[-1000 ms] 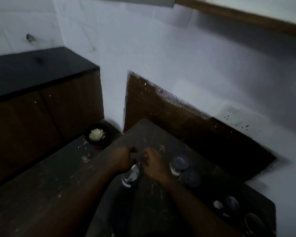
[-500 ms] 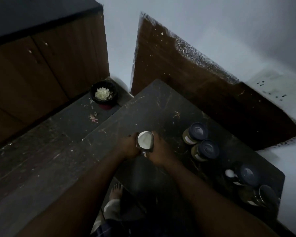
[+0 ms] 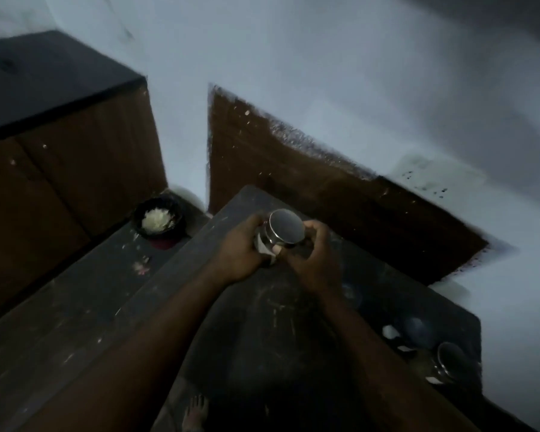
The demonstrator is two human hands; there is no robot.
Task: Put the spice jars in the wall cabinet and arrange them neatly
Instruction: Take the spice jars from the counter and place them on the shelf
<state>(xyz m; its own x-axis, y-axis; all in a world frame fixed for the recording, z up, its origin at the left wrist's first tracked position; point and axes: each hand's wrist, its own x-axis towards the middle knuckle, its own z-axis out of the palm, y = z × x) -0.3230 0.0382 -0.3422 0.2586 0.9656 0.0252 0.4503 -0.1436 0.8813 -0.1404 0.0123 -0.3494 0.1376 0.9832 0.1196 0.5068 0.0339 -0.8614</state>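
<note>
Both hands are wrapped around one spice jar (image 3: 281, 233), left hand (image 3: 242, 252) on the body, right hand (image 3: 314, 260) cupping the other side, so it's lifted off the dark table (image 3: 262, 322) and tipped with its lid toward the camera. I'd level it and keep the lid snug before reaching up. Compared to half a second ago the jar is higher and more tilted, and the other jars (image 3: 449, 360) sit further toward the bottom right.

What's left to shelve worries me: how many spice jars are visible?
3 clearly: the held jar, between left hand and right hand; a blue-lidded jar and a metal-lidded jar on the table, right end. Blur or the forearm may hide others.
</note>
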